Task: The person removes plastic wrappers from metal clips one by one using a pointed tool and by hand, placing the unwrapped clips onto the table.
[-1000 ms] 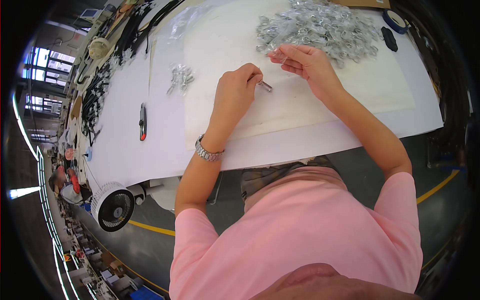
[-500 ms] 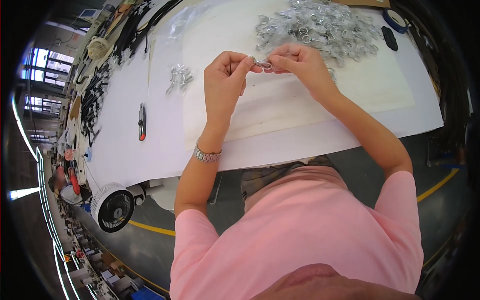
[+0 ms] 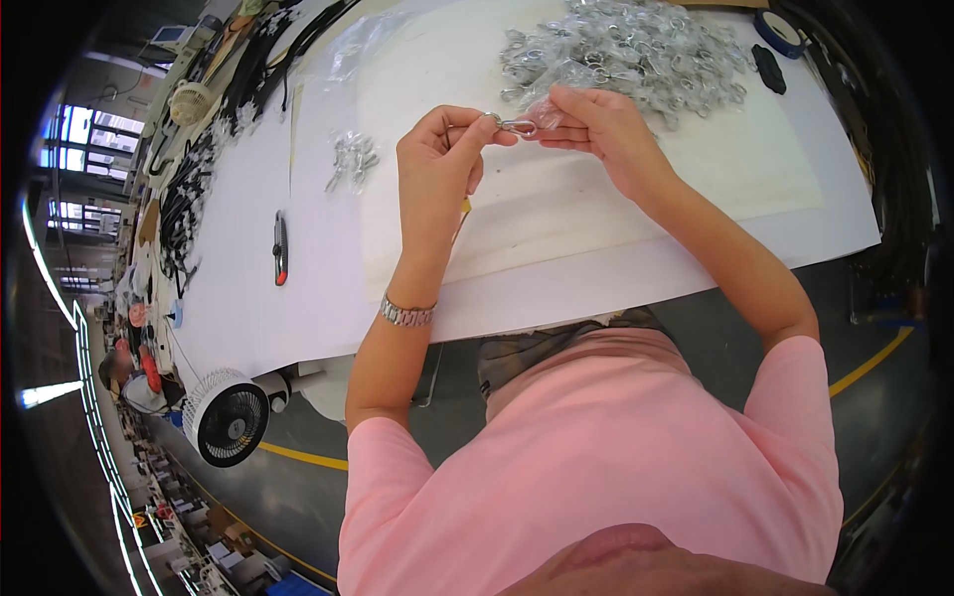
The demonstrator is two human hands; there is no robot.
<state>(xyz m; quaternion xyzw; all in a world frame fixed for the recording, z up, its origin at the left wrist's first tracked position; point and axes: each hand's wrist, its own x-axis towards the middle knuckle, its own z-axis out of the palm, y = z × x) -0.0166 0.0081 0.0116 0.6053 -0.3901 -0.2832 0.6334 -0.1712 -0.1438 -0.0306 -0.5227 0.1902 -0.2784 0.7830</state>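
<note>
Between my hands is a silver metal clip [image 3: 517, 126], held at its left end by the thumb and fingers of my left hand [image 3: 443, 149]. My right hand [image 3: 608, 129] pinches a small clear plastic bag [image 3: 547, 111] at the clip's right end. Behind my right hand lies a large pile of metal clips in clear plastic [image 3: 636, 55]. A smaller cluster of clips [image 3: 352, 161] rests on the table left of my left hand. Something small and yellow [image 3: 465, 206] shows beside my left wrist.
A utility knife [image 3: 280, 248] lies on the white table [image 3: 328, 308] at the left. Black straps [image 3: 260, 79] run along the far left edge. Blue tape [image 3: 780, 34] and a black object [image 3: 768, 70] sit at the back right. A fan [image 3: 231, 417] stands below the left corner.
My hands have come together around the clip, which earlier hung from my left hand alone. The clear bag now stands out more above my right fingers.
</note>
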